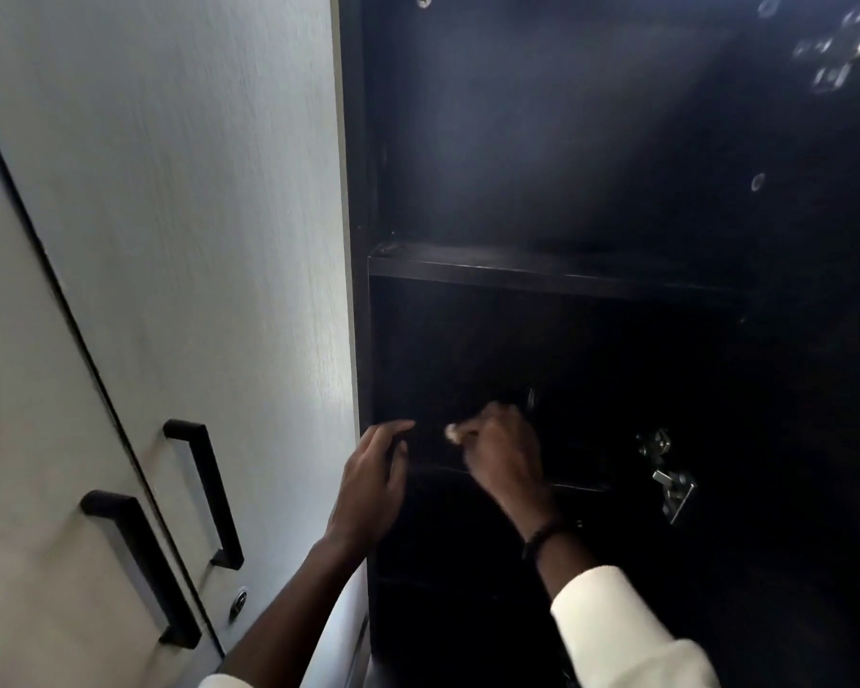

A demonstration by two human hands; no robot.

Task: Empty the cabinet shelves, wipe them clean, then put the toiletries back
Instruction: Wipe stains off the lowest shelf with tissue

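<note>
The dark cabinet stands open, and its upper shelf [542, 270] looks bare. My right hand [502, 454] reaches onto the lower shelf [577, 485], its fingers curled round a small pale object [454, 432], too dark and blurred to name. At the cabinet's left front edge my left hand [373, 484] has relaxed fingers touching the frame. The inside below the lower shelf is too dark to make out.
Two closed grey doors with black bar handles [204, 494] [140, 568] and a keyhole [239, 599] stand to the left. Metal hinges [669, 476] are fixed on the cabinet's right inner wall, with more hardware [840, 47] at the top right.
</note>
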